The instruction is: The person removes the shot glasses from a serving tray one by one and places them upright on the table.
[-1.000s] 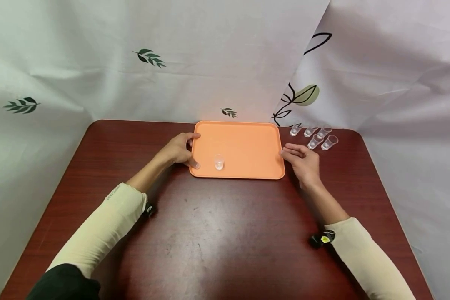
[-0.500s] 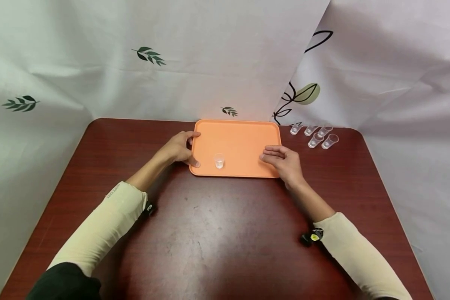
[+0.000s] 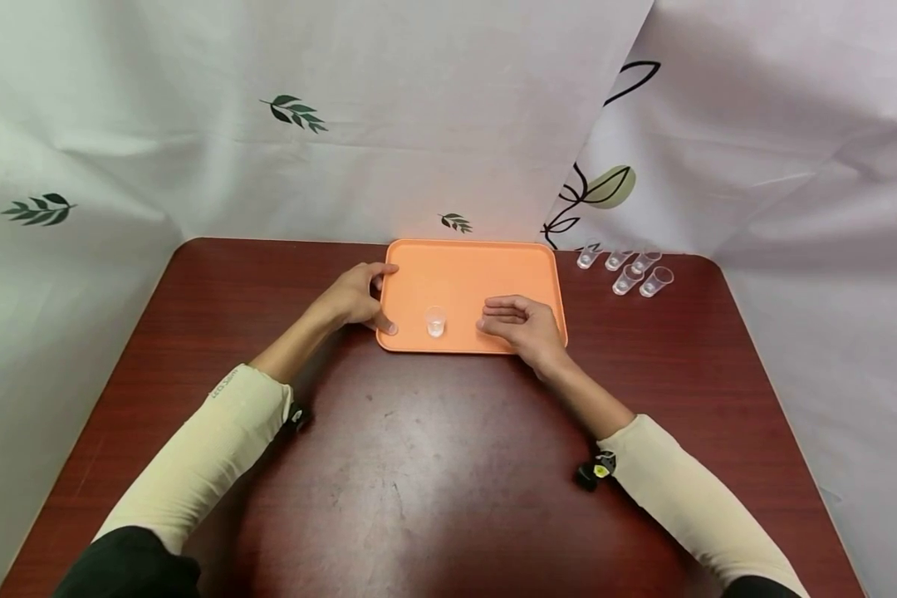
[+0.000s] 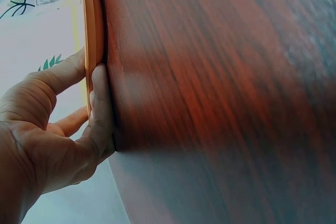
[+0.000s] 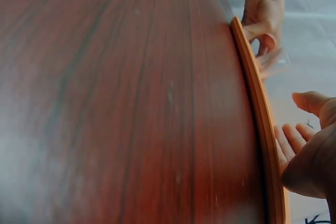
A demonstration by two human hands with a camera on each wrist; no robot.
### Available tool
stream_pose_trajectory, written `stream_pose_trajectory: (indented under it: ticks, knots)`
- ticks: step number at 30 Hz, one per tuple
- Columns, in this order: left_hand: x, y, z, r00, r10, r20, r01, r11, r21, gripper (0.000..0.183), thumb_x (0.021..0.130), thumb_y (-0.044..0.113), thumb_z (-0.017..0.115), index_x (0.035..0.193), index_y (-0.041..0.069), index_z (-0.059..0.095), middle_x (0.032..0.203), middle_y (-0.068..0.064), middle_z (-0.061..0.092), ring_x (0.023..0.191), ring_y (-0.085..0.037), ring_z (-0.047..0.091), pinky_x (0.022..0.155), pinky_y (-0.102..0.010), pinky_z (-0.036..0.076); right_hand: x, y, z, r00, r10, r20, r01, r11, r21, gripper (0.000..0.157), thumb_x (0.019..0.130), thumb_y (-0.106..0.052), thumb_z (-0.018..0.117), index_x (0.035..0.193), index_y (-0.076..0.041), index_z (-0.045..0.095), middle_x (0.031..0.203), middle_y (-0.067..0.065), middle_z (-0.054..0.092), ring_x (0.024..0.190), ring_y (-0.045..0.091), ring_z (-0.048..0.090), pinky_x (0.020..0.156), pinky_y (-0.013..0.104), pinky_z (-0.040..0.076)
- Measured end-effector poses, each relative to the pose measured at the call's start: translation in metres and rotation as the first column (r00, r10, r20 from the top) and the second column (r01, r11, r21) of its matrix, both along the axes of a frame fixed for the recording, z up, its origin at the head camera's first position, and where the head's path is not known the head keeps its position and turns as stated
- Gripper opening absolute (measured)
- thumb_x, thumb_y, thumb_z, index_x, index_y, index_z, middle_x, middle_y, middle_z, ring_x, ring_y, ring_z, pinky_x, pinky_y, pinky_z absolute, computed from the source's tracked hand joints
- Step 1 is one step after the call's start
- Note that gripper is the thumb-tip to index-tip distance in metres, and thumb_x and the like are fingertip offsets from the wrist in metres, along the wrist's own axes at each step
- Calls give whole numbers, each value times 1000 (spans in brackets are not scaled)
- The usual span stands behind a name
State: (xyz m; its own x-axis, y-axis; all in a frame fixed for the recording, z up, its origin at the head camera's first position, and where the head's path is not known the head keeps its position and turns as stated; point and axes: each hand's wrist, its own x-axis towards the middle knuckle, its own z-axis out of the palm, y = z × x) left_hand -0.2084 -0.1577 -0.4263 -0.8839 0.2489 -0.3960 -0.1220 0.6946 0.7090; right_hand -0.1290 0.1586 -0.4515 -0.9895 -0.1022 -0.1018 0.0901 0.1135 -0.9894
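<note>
An orange tray (image 3: 463, 270) lies flat near the table's back edge. My left hand (image 3: 353, 297) grips its left rim, and the left wrist view shows the thumb and fingers on either side of the tray's edge (image 4: 93, 19). On the tray's left front part stands one small clear plastic cup (image 3: 436, 322). My right hand (image 3: 526, 330) is over the right half of the tray, holding nothing, its fingers slightly bent and pointing toward the cup. A gap separates those fingertips from the cup. In the right wrist view the thumb stands apart from the fingers of this hand (image 5: 312, 150).
Several more small clear cups (image 3: 643, 274) stand in a cluster at the table's back right, beside the tray. The dark red wooden table (image 3: 419, 465) meets a white leaf-printed curtain (image 3: 389, 124) at the back.
My right hand has moved left from the tray's right rim to above the tray, closer to the single cup. My left hand and the tray have stayed in place.
</note>
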Motion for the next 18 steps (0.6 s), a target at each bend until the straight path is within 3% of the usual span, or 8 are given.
stream_pose_trajectory:
  ticks: [6,13,18]
  knots:
    - [0,0,0,1000,5,-8,-5,1000,-7,119,69,-5,105,171,12,48,136,-17,45,120,-34,51,66,-26,65,1,-12,0,998,63,-15,-63,998,3,48,94,-1,88,139,8,74,134,29,77,106,9,80,90,17,66]
    - [1,1,1,1000,14,-2,-14,1000,-4,119,69,-5,105,171,13,47,139,-17,45,122,-33,52,68,-26,67,1,-27,-1,993,119,-24,-119,993,-2,50,93,0,89,140,8,73,136,28,77,122,31,81,95,21,67]
    - [-2,0,-3,1000,17,-2,-17,1000,1,122,66,-5,106,171,13,48,139,-18,45,121,-34,53,69,-30,69,1,-36,-1,991,135,-19,-135,991,8,49,91,-2,90,137,5,76,135,25,79,124,36,80,97,23,67]
